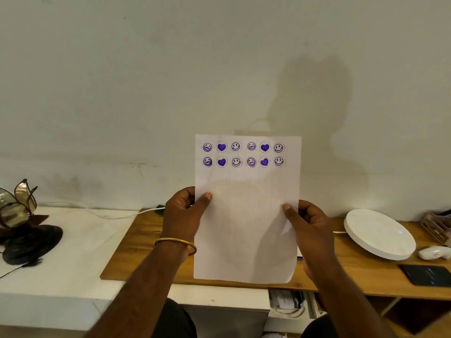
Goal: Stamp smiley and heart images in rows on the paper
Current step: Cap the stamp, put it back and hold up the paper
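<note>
The person is holding the paper (246, 215) upright in front of the head camera, above the wooden desk (136, 250) and facing the wall. The left hand (183, 213) is pinching the sheet's left edge, thumb lying flat on the front and the other fingers curling behind; a gold bangle (175, 243) is sitting on that wrist. The right hand (310, 225) is pinching the right edge the same way, thumb on the front. Both grips are closing on the paper alone, and no stamp is showing in either hand or anywhere else in view. Two rows of purple stamps (243, 154) are running across the top of the sheet, six marks in each, repeating toothy grin, heart, smiley; the sheet below them is staying blank. This is looking like a display or checking step rather than a stamping one: the sheet is being lifted off the desk to show the rows. Whether more rows are wanted cannot be told; if so, the next move is calling for laying the paper flat on the desk again, freeing one hand and finding the stamp. A white round disc (379, 234), a dark phone (428, 276) and a small white gadget (433, 252) are lying on the desk to the right, and a shell lamp (19, 211) is standing on the white counter at left.
</note>
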{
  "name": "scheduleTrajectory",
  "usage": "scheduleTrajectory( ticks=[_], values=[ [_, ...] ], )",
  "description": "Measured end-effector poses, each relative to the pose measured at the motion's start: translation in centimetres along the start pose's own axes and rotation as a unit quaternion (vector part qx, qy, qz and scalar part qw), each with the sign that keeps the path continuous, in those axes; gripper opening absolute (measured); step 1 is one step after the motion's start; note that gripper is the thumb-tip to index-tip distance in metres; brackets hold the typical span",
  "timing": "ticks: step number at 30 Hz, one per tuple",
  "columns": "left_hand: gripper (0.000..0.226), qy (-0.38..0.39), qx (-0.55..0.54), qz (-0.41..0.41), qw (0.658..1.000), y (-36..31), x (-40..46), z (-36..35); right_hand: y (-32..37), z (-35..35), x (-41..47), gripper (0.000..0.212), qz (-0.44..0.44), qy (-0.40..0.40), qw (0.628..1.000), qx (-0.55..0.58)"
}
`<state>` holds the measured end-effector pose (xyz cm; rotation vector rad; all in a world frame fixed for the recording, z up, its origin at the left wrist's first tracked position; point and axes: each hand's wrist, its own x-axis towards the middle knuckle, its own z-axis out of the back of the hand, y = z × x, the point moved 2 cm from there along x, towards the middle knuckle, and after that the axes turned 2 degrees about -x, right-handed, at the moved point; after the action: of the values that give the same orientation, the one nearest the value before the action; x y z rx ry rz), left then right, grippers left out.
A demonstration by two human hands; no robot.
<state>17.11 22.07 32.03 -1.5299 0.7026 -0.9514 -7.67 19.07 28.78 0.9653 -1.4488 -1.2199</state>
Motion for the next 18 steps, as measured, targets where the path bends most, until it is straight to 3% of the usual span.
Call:
scheduleTrajectory(
  ticks=[18],
  values=[
    [0.029,0.013,-0.003,0.007,1.0,0.5,0.32,-0.12,0.24,-0.05,-0.21,0.007,-0.017,-0.009,1.0,0.002]
  ],
)
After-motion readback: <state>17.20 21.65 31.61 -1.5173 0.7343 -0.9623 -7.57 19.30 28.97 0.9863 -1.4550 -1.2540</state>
